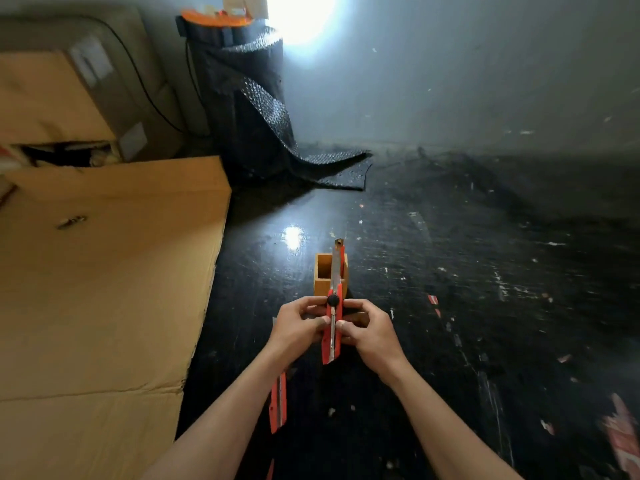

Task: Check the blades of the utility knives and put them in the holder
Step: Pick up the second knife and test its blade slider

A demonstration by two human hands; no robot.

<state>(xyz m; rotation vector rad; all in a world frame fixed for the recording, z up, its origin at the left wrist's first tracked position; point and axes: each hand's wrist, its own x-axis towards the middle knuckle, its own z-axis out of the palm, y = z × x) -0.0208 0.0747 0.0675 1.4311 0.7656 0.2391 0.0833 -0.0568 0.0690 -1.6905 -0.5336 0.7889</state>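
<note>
I hold a red utility knife [333, 327] upright in front of me, its long steel blade pushed far out past a black lock knob. My left hand [299, 323] grips the handle from the left and my right hand [369, 329] from the right, thumbs on its face. Just behind the blade stands a small wooden holder [322, 277], open at the top, on the dark floor. A second red utility knife [278, 401] lies on the floor under my left forearm. A red sliver of something [270, 470] shows at the bottom edge.
Flattened cardboard [104, 271] covers the floor on the left, with cardboard boxes [52, 95] behind it. A roll of black bubble wrap [249, 109] stands at the back against the wall. The dark floor [450, 271] is strewn with small scraps; red printed packaging [621, 434] lies at the right edge.
</note>
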